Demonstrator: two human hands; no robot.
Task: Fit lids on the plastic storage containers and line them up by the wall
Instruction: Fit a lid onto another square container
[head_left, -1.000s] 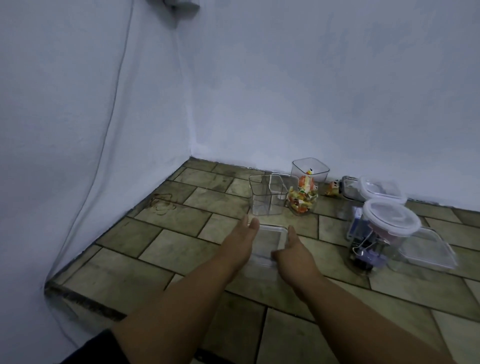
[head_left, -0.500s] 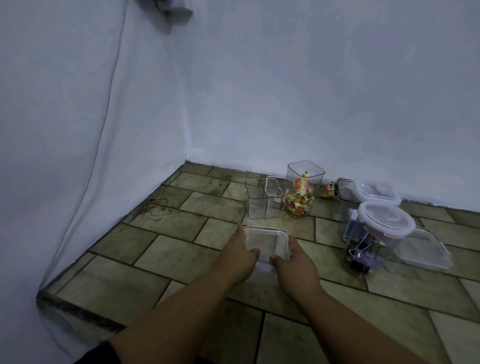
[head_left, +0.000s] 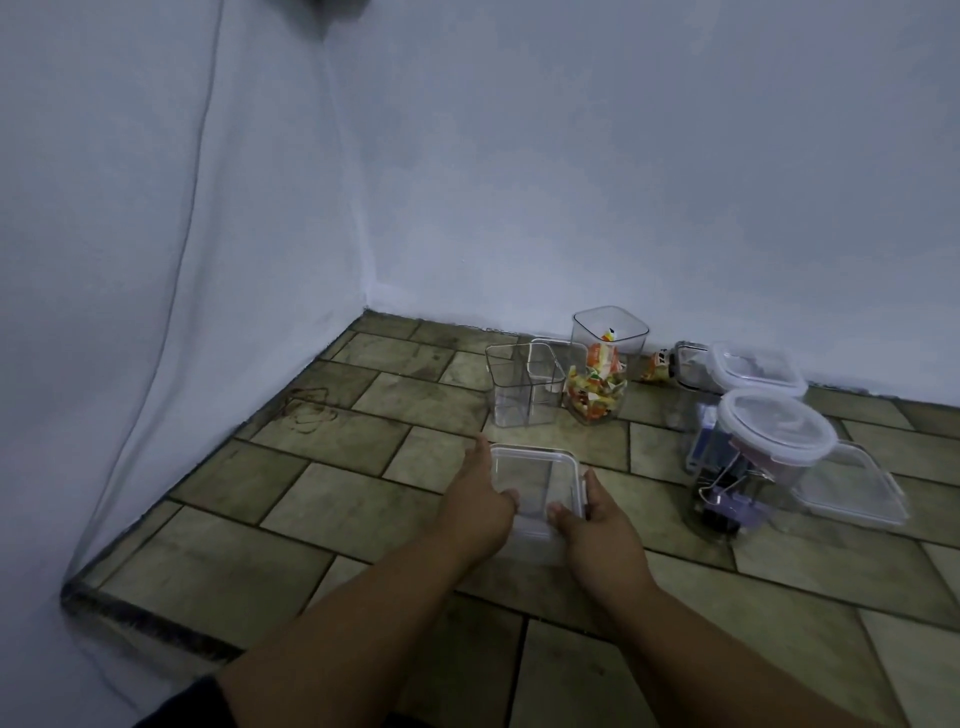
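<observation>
Both hands share the grip: the left hand and the right hand clasp the near corners of a clear rectangular container with its lid on, thumbs over the near rim, on the tiled floor. Its long axis runs away from the person toward the wall. The wall lies straight ahead, beyond an open clear box and a tall sweet-filled jar, so either hand seems equally placed to push it.

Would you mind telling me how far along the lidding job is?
Done: the round clear container and one by the wall wear lids. In hand: both hands, left and right, hold a lidded clear rectangular tub. Left: two tall square jars stand open; nothing is lined up.
</observation>
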